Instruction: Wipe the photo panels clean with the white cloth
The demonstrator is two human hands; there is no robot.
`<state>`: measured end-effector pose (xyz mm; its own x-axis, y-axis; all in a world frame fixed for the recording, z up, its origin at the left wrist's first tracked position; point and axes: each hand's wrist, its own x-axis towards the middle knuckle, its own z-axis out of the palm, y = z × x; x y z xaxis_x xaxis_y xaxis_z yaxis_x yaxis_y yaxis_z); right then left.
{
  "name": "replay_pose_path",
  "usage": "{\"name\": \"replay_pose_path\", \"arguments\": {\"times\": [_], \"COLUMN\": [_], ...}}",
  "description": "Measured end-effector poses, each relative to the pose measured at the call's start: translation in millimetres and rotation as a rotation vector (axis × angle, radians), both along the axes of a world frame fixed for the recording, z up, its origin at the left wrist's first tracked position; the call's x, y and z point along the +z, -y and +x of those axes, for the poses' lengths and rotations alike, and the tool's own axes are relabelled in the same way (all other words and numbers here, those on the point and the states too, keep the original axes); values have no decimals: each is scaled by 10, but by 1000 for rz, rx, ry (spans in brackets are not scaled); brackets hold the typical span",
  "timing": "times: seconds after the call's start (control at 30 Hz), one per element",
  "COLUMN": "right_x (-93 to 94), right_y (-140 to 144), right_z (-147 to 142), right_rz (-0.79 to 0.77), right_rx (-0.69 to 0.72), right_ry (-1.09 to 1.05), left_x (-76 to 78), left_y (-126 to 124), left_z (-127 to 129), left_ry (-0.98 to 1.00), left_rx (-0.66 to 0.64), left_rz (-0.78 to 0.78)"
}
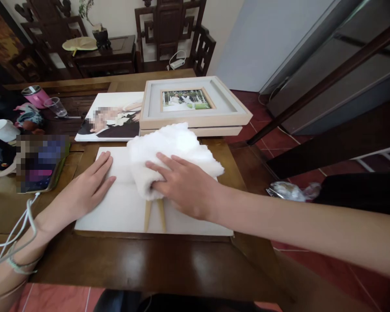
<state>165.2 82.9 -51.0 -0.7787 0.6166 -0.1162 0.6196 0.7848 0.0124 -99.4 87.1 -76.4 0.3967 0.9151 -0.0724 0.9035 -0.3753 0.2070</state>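
A white rectangular panel (117, 208) lies flat on the wooden table (139, 260). My left hand (92, 182) rests on the panel's left side, fingers stretched out, holding nothing. On the panel's upper middle sits a thick, fluffy white cloth (178, 145). My right hand (185, 184) presses on this cloth, its fingers bent over the top and the thumb side tucked at the near edge. Below the cloth, two tan tapered strips (147, 214) spread apart on the panel; their upper ends are hidden.
Behind the panel are a wedding photo print (113, 115) and stacked pale wooden frames (195, 99). A phone (42, 162) with a white cable (29, 212), a white cup (3, 130) and a pink tumbler (35, 96) stand left. Dark chairs (169, 30) are beyond the table.
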Motion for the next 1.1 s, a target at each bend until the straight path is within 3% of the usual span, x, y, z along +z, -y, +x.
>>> {"name": "replay_pose_path", "arguments": {"times": [0.07,0.23,0.3,0.57,0.7,0.93,1.1], "right_x": [24,-32,-59,85,51,-74,-149], "right_y": [-2,328,400,118,96,112,442], "right_z": [-62,-256,-298,-154,22,492,697], "right_rz": [19,124,156,-63,-112,29,152], "right_rx": [21,261,281,32,-79,-142,-96], "right_ry": [-9,-163,-220,-43,-63,-127,-207], "left_x": [16,50,55,12,-3,5,15], "left_y": [8,6,4,-1,-2,-6,-14], "left_z": [-5,-11,-7,-14,-42,-58,-23], "left_ry": [8,30,32,5,-4,-6,-11], "left_rx": [-23,-77,-94,-45,-54,-70,-56], "left_rz": [6,-23,-38,0,13,1,-12]}}
